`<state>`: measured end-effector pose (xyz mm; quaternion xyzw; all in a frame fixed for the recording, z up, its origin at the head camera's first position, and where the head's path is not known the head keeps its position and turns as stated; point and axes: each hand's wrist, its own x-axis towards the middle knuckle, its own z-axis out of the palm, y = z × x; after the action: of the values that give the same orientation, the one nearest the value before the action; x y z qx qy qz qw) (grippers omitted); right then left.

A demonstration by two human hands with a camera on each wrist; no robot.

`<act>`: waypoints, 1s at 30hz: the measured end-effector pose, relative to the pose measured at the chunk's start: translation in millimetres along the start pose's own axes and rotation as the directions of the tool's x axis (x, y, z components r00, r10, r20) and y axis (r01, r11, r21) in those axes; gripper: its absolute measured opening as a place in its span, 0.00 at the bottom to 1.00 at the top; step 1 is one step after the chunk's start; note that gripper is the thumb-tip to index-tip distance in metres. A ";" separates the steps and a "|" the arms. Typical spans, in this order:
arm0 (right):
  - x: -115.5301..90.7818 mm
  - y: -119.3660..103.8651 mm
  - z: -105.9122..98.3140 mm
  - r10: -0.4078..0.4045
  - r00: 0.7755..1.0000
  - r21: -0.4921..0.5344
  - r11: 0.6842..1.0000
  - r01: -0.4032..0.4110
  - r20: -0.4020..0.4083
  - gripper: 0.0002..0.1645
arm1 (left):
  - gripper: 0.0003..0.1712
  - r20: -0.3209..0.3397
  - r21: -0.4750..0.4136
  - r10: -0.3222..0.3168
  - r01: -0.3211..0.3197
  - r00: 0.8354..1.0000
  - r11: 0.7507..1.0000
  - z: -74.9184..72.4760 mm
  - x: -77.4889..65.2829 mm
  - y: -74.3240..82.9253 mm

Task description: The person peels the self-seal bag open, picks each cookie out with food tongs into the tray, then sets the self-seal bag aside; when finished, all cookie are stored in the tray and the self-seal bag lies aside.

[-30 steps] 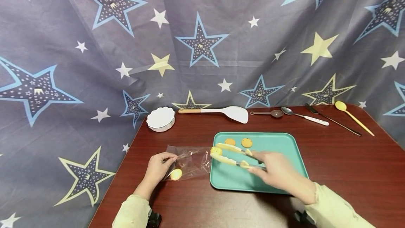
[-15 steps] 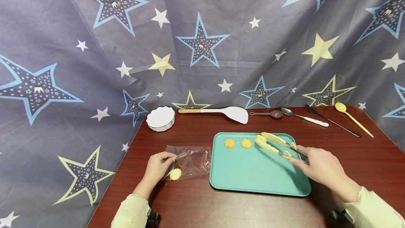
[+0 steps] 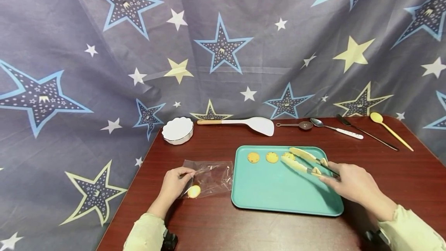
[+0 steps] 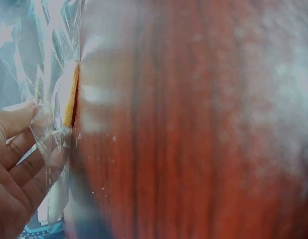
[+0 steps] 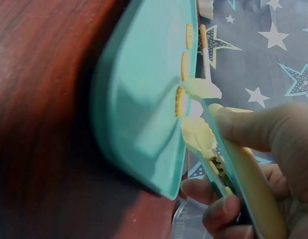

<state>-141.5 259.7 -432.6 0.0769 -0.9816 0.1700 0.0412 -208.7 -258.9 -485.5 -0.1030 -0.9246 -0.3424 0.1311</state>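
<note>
My left hand (image 3: 174,184) pinches the edge of a clear plastic bag (image 3: 214,177) lying on the table. Inside the bag is one round cookie (image 3: 194,191), seen edge-on as a cookie (image 4: 73,97) in the left wrist view. In my right hand (image 3: 359,185) is a pair of tongs (image 3: 300,165) with pale yellow tips, gripped by the handles. The tong tips stand apart on either side of a cookie (image 5: 179,102) that lies on the green tray (image 3: 271,189). Two more cookies, a middle cookie (image 3: 272,157) and a left cookie (image 3: 253,157), sit in a row beside it.
Along the back lie a white fluted dish (image 3: 177,131), a spatula (image 3: 259,126), a brown measuring spoon (image 3: 305,126), a metal spoon (image 3: 345,131), a thin dark utensil (image 3: 369,133) and a yellow spoon (image 3: 377,117). A star-patterned curtain (image 3: 223,49) hangs behind the table.
My right hand has carried a cookie in the tongs from beside the bag to the tray's back right. The tong tips have since parted around it. My left hand stays put.
</note>
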 end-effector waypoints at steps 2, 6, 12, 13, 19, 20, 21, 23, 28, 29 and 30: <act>-0.2 -4.9 -1.5 -0.010 1.000 0.014 1.000 0.010 -0.015 0.41 | 0.04 0.004 0.002 -0.006 0.006 1.000 1.000 -0.1 0.0 0.6; 1.0 -20.7 -4.2 -0.081 0.995 0.031 0.996 0.083 -0.056 0.38 | 0.03 0.008 -0.003 -0.013 0.013 1.000 1.000 -0.5 0.2 1.9; 7.2 -52.7 2.1 -0.269 0.956 0.020 0.962 0.273 -0.119 0.32 | 0.04 -0.002 0.001 -0.009 0.009 1.000 1.000 -0.3 0.0 3.2; 8.6 -58.5 4.2 -0.296 0.947 0.014 0.954 0.300 -0.123 0.30 | 0.03 -0.004 0.004 -0.002 0.002 1.000 1.000 -0.2 -0.1 3.6; 19.3 -88.8 21.4 -0.412 0.903 -0.023 0.911 0.412 -0.122 0.25 | 0.04 -0.004 0.005 0.011 -0.011 1.000 1.000 0.3 -0.3 4.3; 21.4 -92.9 24.7 -0.424 0.897 -0.029 0.905 0.424 -0.122 0.25 | 0.04 -0.003 0.002 0.006 -0.006 1.000 1.000 0.4 -0.2 4.1; 23.9 -96.9 28.3 -0.433 0.894 -0.038 0.901 0.431 -0.119 0.25 | 0.04 -0.004 0.001 0.006 -0.006 1.000 1.000 0.5 -0.4 4.3; 29.2 -105.0 35.0 -0.444 0.890 -0.054 0.896 0.441 -0.108 0.25 | 0.04 -0.004 -0.004 0.006 -0.006 1.000 1.000 0.5 -0.5 4.8; 41.3 -123.4 50.3 -0.488 0.871 -0.054 0.873 0.485 -0.060 0.26 | 0.03 -0.003 -0.023 0.006 -0.006 1.000 1.000 -0.5 -1.3 5.8; 43.1 -126.8 52.9 -0.495 0.867 -0.050 0.869 0.493 -0.052 0.26 | 0.03 -0.002 -0.026 0.006 -0.006 1.000 1.000 -0.9 -1.5 6.0; 45.1 -130.0 55.5 -0.501 0.864 -0.047 0.865 0.499 -0.045 0.26 | 0.03 -0.002 -0.031 0.004 -0.004 1.000 1.000 -1.2 -1.8 6.0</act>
<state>-167.4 113.7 -437.3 0.3230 -0.9294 0.1392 0.1121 -205.1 -255.3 -481.6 -0.1065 -0.9189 -0.3566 0.1308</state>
